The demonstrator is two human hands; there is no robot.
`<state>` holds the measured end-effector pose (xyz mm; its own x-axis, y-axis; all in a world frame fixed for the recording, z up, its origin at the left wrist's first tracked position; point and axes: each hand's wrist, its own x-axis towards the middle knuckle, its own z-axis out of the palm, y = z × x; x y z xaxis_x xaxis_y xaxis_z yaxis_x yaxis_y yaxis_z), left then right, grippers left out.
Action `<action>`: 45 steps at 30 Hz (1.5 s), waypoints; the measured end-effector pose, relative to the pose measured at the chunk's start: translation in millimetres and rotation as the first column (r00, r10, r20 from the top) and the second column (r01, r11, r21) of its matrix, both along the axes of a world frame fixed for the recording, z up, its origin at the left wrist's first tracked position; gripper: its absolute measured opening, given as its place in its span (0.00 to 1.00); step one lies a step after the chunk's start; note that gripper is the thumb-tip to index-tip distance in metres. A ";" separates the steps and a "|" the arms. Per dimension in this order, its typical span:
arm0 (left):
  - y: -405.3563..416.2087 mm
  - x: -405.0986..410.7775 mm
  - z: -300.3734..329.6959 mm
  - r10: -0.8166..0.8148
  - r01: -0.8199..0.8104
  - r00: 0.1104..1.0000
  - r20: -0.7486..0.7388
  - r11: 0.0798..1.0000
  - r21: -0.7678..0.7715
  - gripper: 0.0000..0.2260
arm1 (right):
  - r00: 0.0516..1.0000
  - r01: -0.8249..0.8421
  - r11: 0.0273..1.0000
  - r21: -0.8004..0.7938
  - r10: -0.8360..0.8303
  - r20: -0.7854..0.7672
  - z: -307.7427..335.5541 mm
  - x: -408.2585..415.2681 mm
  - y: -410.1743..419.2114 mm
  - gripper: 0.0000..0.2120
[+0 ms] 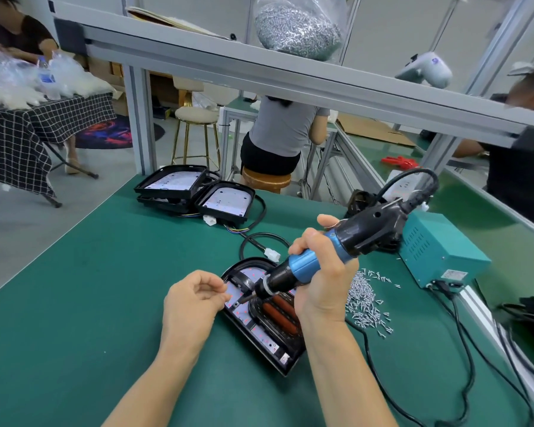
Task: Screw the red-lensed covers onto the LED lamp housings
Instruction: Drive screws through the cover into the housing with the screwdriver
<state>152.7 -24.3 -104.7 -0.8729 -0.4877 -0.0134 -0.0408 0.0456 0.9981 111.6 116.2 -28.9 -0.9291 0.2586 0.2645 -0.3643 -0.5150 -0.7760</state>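
Trouble here would be a slipping bit: right hand (318,272) grasps the electric screwdriver (330,254) at a slant over the lamp housing (265,322), lower centre of frame. Left hand (191,300), fingers curled, seems to pinch a screw at the tip, too small to confirm. A skid could scar the red-lensed cover (279,312) or nip fingertips.

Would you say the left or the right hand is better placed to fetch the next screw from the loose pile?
Left, probably. The right hand grips the screwdriver; the left hand, though farther from the screw pile, appears to hold nothing large.
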 end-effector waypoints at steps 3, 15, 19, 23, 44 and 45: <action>1.1 -2.0 2.5 0.000 -0.001 1.000 -0.009 1.000 -0.018 0.10 | 1.000 0.002 1.000 -0.028 -0.001 0.014 3.8 -0.2 12.0 0.11; 12.7 -3.4 13.1 -0.019 0.015 0.998 -0.054 0.997 -0.072 0.12 | 0.978 0.208 0.968 0.140 -0.205 -0.038 31.5 10.8 92.0 0.09; 26.6 -7.1 22.2 -0.062 0.055 0.994 -0.088 0.995 -0.084 0.12 | 0.957 0.289 0.927 0.237 -0.279 -0.079 40.7 18.1 126.7 0.09; 43.2 -10.3 32.6 -0.103 0.093 0.988 -0.119 0.992 -0.084 0.14 | 0.942 0.333 0.885 0.325 -0.329 -0.069 50.6 22.5 161.7 0.09; 169.4 -2.3 34.3 -0.478 0.459 0.867 -0.140 0.876 -0.146 0.15 | 0.923 0.295 0.829 0.475 -0.375 0.081 35.6 55.1 251.3 0.09; 173.9 -2.1 33.0 -0.488 0.469 0.863 -0.131 0.870 -0.152 0.15 | 0.918 0.293 0.812 0.505 -0.387 0.090 35.3 56.3 253.3 0.09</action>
